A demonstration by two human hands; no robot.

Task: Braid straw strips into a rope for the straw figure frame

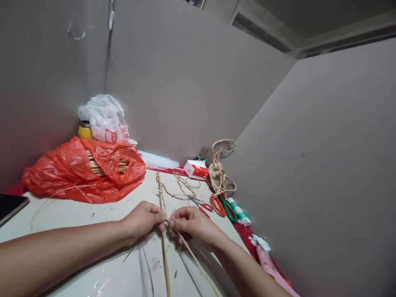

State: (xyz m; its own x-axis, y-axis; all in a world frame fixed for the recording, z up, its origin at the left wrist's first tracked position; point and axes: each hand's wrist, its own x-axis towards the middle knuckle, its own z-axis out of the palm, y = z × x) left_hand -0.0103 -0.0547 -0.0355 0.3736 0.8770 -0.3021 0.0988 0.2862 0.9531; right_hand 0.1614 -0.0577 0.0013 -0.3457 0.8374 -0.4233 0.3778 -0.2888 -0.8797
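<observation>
A tan braided straw cord (161, 197) runs away from me over the white table, its finished length bending back to the right in loose loops. Where the plait ends, my left hand (144, 220) pinches it between thumb and fingers. Close beside it, almost touching, my right hand (192, 225) is closed on the straw strands too. One loose strand (166, 264) hangs straight toward me, and another strand (198, 264) slants off to the lower right from under my right hand. Thinner strands trail below my left wrist. The exact crossing of strands is hidden by my fingertips.
An orange-red plastic bag (71, 173) holding straw bundles lies at left, with a white bag (107, 117) and yellow jar (84, 130) behind. A phone (12, 208) rests at the left edge. Scissors (219, 205), a red-and-white box (196, 169), coiled cord (217, 179) and a tube (239, 212) line the right.
</observation>
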